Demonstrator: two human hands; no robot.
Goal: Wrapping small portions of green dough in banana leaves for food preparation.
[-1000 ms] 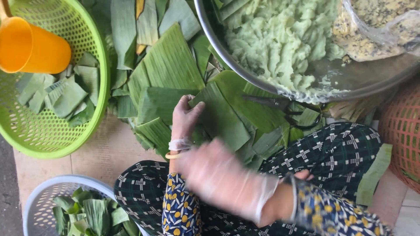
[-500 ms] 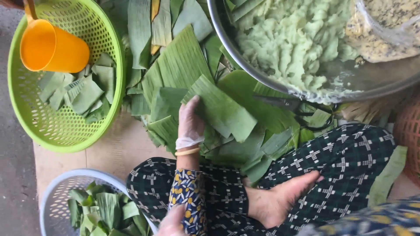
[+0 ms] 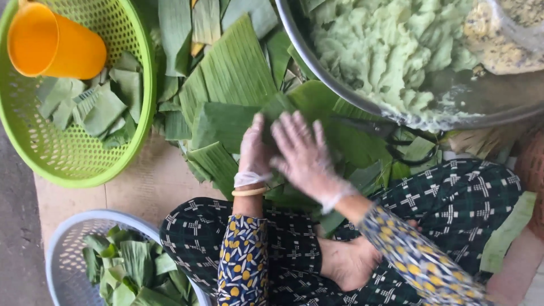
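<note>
A big metal bowl (image 3: pixel 362 99) fills the 1 to 2 o'clock part of the view, loaded with pale green dough (image 3: pixel 391 51); a clear plastic container (image 3: pixel 510 34) of yellowish filling rests in it at the far 2 o'clock corner. At 10 o'clock sits a round green basket (image 3: pixel 136 141) holding cut leaf pieces (image 3: pixel 96 107) and an orange cup (image 3: pixel 54 42) lying tilted against its rim. A pile of banana leaves (image 3: pixel 232 73) spreads from 12 o'clock down to the centre, on a brown board (image 3: pixel 141 181). At 7 o'clock a pale blue basket (image 3: pixel 62 249) holds more folded green leaf pieces (image 3: pixel 130 266).

The person sits cross-legged in dark patterned trousers (image 3: pixel 464 198), a bare foot (image 3: pixel 345 263) showing at 6 o'clock. Dark scissors (image 3: pixel 408 141) lie on the leaves at 3 o'clock, just below the bowl's rim.

Both hands wear thin clear gloves and lie at the centre on the leaf pile. The left hand (image 3: pixel 253 150) lies with its fingers flat on a folded leaf, a pale bangle (image 3: pixel 249 191) at its wrist; whether it grips anything cannot be told. The right hand (image 3: pixel 303 153) is spread open, fingers splayed, palm down over the same leaves, just beside the left and partly overlapping it, clasping nothing visible.
</note>
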